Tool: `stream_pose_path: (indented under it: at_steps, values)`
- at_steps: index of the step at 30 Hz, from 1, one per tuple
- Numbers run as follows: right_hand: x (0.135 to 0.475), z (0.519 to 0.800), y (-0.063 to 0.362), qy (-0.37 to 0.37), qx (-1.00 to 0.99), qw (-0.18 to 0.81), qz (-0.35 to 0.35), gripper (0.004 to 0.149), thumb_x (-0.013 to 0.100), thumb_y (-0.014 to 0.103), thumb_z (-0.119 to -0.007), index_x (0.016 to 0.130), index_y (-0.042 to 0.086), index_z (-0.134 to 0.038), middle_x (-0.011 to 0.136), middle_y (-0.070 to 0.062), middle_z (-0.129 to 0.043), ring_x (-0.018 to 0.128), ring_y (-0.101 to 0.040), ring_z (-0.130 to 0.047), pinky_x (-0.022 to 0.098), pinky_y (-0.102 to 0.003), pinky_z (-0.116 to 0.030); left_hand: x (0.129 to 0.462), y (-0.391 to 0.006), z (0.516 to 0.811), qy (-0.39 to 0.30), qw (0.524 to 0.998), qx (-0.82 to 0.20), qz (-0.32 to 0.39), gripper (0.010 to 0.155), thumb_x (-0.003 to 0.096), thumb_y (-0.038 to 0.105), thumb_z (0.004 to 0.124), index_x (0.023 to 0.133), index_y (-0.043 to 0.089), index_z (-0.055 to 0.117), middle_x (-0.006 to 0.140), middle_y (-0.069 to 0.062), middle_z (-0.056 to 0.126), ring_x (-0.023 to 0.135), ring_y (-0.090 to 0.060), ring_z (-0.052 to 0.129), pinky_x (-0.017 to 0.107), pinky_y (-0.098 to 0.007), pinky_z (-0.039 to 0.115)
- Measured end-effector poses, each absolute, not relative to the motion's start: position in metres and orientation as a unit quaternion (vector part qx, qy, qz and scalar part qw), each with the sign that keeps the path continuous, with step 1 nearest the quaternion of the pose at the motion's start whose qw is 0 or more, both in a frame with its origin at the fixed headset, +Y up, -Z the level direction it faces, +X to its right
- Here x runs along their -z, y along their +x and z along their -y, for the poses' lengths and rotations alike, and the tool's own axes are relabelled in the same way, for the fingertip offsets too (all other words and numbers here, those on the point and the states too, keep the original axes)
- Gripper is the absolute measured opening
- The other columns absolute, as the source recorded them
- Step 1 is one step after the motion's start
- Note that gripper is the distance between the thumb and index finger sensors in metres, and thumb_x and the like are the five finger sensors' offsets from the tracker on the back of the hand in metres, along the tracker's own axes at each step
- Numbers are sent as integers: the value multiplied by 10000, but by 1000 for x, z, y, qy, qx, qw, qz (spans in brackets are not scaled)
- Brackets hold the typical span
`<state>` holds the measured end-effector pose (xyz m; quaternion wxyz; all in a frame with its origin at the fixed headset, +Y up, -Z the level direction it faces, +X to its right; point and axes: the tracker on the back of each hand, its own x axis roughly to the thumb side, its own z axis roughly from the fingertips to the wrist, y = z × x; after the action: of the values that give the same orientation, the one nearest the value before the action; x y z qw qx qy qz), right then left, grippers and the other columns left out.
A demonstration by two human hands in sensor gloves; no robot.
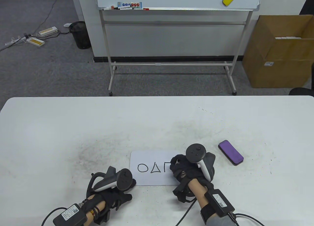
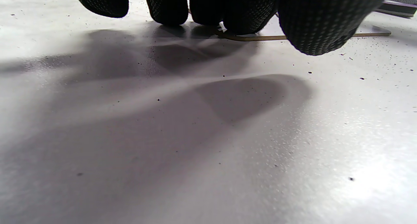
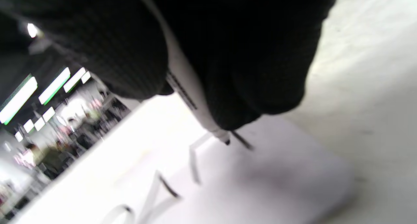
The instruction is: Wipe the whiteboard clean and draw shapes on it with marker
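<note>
I'm drawing a square, right hand (image 1: 190,168) pinching the marker (image 3: 195,110); left hand (image 1: 117,186), fingers loose, is only resting at the board (image 1: 147,157) corner, so it may be sliding and skewing lines.

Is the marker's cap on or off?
Off. In the right wrist view the marker, pinched in the right hand, shows its bare dark tip at the whiteboard, at a half-drawn shape.

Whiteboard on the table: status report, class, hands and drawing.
Right hand grips marker, tip on whiteboard. Left hand rests at board's corner. Circle, triangle done; third shape partly drawn. Eraser lies clear.
</note>
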<state>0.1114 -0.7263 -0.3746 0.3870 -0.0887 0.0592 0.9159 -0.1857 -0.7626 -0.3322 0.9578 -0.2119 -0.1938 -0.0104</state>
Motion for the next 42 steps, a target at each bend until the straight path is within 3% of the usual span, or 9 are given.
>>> stream_pose_path:
  at_steps: [5,13,26,33,42]
  values:
    - [371,718,108,-66,-913,400,-37,414,333,351,-960,733,247,-942,793,-92,-954,560,-295,-1128,378,-329,-987,332,-185,763,-212,958,11,194,688,376,528,760,1019,348,594,1189,38,457,1129,-288,501,775,-614,525]
    - [368,734,107,-57,-898,434,-44,418,333,351,-960,736,241,-942,791,-95,-955,558,-297,-1127,375,-330,-986,332,-186,763,-213,958,9,194,680,384,526,757,1020,349,594,1188,39,458,1129,-288,501,776,-614,523]
    - [372,750,98,-47,-913,398,-73,420,338,354,-959,742,243,-940,789,-100,-960,572,-287,-1127,382,-322,-987,333,-186,763,-213,958,6,192,681,376,527,757,1015,353,596,1186,44,458,1128,-283,501,775,-610,527]
    - [371,748,112,-95,-908,399,-83,420,330,350,-964,733,234,-947,781,-109,-963,559,-293,-1126,371,-328,-984,332,-186,763,-211,959,9,190,679,377,527,755,1014,356,594,1185,43,457,1128,-282,500,774,-610,528]
    - [371,748,121,-100,-907,400,-86,427,330,351,-961,739,231,-946,785,-108,-961,562,-295,-1124,376,-329,-983,332,-187,764,-206,960,6,191,673,377,528,751,1010,357,597,1182,46,460,1125,-278,503,775,-607,528]
